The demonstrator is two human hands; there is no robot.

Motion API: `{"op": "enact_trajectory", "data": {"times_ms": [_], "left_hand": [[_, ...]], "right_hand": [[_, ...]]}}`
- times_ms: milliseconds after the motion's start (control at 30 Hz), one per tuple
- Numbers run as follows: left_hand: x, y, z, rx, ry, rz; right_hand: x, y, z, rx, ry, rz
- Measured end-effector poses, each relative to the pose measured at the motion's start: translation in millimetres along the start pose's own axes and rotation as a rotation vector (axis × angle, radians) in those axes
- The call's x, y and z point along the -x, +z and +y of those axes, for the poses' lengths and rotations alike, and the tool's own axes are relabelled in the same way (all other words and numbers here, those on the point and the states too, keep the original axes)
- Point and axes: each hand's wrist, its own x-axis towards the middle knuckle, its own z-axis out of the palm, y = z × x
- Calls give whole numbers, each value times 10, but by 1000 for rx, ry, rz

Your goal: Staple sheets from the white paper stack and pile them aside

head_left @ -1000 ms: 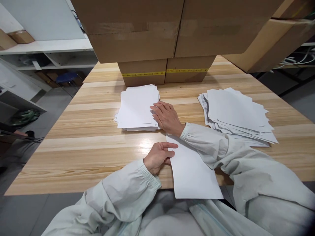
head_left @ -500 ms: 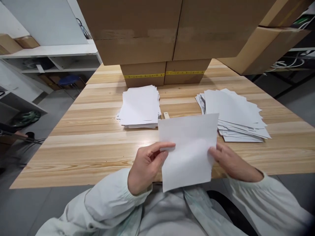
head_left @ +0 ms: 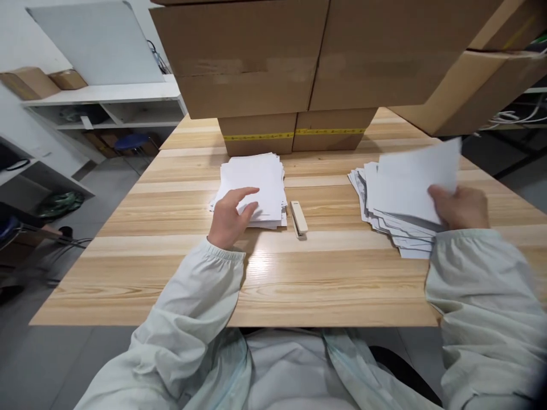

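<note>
Over the front of the left paper stack (head_left: pixel 252 173) is my left hand (head_left: pixel 231 219), thumb and fingers apart with nothing between them. My right hand (head_left: pixel 464 208) grips a sheet of paper (head_left: pixel 421 173) by its right edge, above the right paper stack (head_left: pixel 414 242). That sheet is slightly tilted, its far right corner raised. The right stack is fanned out and uneven, while the left one is neater. Between the stacks a cream stapler (head_left: pixel 298 219) lies on the wooden table (head_left: pixel 325 279).
Large cardboard boxes (head_left: pixel 256 62) stand stacked at the table's back, with yellow tape on the lower ones. Another carton (head_left: pixel 465 94) sits at the back right. Beyond the table on the left are a white shelf unit (head_left: pixel 128 94) and a blue stool (head_left: pixel 131 142).
The sheet was held between both hands near me. My left hand has let go and moved to the left stack; my right hand has carried the sheet rightward over the right stack. The stapler is uncovered.
</note>
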Motion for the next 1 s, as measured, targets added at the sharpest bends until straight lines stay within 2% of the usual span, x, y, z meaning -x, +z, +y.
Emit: {"op": "enact_trajectory", "data": {"times_ms": [67, 133, 200, 267, 367, 433, 500, 567, 667, 733, 867, 1000], "left_hand": [[20, 23, -119, -108, 15, -106], [46, 70, -172, -196, -1, -200], [66, 110, -185, -258, -22, -260], [77, 127, -183, -287, -36, -284], [82, 119, -189, -285, -50, -284], [82, 108, -203, -269, -67, -269], [80, 102, -217, -245, -91, -239], [79, 106, -225, -225, -124, -199], [78, 125, -223, -236, -193, -120], [80, 144, -212, -260, -249, -46], [82, 173, -171, -202, -324, 103], [78, 176, -142, -119, -336, 228]], "right_hand": [[-1, 97, 23, 207, 129, 27], [59, 119, -47, 383, 168, 159], [164, 70, -206, 474, 67, 309], [323, -11, -453, 409, -137, 310], [643, -57, -959, 151, -440, 63], [859, 5, -1333, -45, -562, -69], [1032, 118, -1678, -203, -680, -288], [1150, 250, -1957, -329, -729, -548], [1247, 469, -2211, -461, -679, -859], [1282, 642, -2270, -507, -618, -955], [1322, 978, -2221, -559, -517, -1004], [1340, 1105, -2166, -602, -448, -1025]]}}
